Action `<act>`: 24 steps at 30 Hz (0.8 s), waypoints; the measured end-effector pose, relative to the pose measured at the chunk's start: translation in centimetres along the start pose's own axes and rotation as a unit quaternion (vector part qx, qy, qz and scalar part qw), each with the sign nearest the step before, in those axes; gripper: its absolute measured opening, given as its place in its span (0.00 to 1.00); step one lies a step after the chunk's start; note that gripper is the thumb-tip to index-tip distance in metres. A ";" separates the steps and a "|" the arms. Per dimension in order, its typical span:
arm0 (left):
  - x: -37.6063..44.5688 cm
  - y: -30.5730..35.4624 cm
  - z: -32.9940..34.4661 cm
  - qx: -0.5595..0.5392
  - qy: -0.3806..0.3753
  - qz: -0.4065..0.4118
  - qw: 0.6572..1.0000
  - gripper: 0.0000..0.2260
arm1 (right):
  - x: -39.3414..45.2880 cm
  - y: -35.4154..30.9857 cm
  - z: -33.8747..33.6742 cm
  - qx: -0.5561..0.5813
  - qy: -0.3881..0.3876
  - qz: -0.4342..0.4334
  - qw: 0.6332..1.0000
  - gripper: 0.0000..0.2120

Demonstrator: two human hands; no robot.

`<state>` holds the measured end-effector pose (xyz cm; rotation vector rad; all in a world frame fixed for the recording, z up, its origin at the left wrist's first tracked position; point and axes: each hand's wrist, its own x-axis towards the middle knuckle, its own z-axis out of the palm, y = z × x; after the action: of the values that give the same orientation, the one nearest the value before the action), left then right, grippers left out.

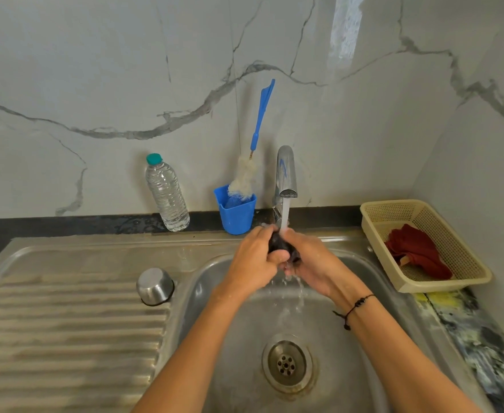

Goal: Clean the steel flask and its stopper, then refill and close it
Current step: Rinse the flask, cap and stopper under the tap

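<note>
My left hand (252, 257) and my right hand (310, 262) are closed together around a small dark stopper (280, 244), held under the running tap (286, 174) over the sink basin (244, 338). Water (284, 214) falls onto the stopper and drips off below my hands. A steel cup-shaped lid (154, 286) stands upside down on the ribbed drainboard (66, 338) to the left. The flask body is not in view.
A clear water bottle (167, 193) with a teal cap and a blue cup (235, 208) holding a blue-handled bottle brush (246, 177) stand by the wall. A beige basket (423, 281) with a red cloth (417, 251) sits right of the sink. The drain (286, 365) lies below my forearms.
</note>
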<state>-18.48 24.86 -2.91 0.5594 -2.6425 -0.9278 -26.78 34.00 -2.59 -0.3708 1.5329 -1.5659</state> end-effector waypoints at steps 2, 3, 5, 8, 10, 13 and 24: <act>0.0 0.0 0.0 0.002 -0.003 0.001 1.000 0.23 | -0.1 0.0 -0.1 0.001 -0.014 -0.005 1.000 0.16; 0.0 0.0 0.1 0.005 -0.001 0.002 1.000 0.23 | -0.1 0.0 0.0 0.000 -0.015 -0.007 1.000 0.16; -0.2 0.1 0.3 0.019 0.008 0.010 1.000 0.23 | 0.0 0.2 0.3 0.000 0.002 -0.014 1.000 0.15; -0.8 0.3 0.6 0.041 0.018 0.052 0.998 0.23 | 0.2 0.3 0.7 -0.014 0.076 -0.026 0.997 0.12; -1.3 0.3 0.9 0.057 0.022 0.084 0.995 0.23 | 0.4 0.3 0.7 -0.010 0.099 -0.025 0.995 0.12; -1.5 -0.2 0.9 0.061 0.032 0.092 0.993 0.23 | 0.6 0.2 0.7 -0.014 0.067 -0.019 0.997 0.14; -0.3 -0.5 -0.6 -0.017 -0.035 -0.043 0.998 0.15 | 0.1 0.8 1.3 0.001 0.088 -0.062 0.994 0.08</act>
<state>-17.80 24.33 -2.84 0.6475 -2.6779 -1.0321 -25.58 33.24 -3.12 -0.3400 1.6693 -1.7348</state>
